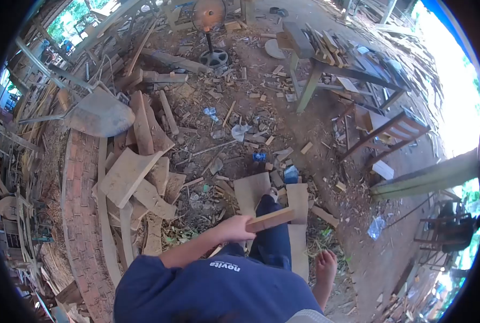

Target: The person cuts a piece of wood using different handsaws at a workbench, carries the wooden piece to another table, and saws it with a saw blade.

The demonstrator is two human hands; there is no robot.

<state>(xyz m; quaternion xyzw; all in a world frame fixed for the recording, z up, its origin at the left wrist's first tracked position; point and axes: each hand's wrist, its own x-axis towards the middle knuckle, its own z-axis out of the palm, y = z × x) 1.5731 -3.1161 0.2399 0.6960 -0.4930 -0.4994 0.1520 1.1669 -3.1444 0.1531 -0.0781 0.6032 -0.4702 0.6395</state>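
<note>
My left hand (234,228) is closed around one end of a short wooden board (272,219), held out in front of my body above my leg. The board's other end points to the right and touches nothing I can see. Off to my right side hangs my right hand (326,264), its fingers curled in, with no object showing in it. Below the board are my dark trouser leg (269,237) and flat pale planks (298,203) on the ground around my foot.
Cut wood slabs (129,175) are piled at left beside a brick strip (81,177). A wheelbarrow (101,113) stands behind them. A fan (209,16) is at the back. To the right are a workbench (353,72), a wooden chair (393,132) and a post (428,175). Scraps litter the dirt floor.
</note>
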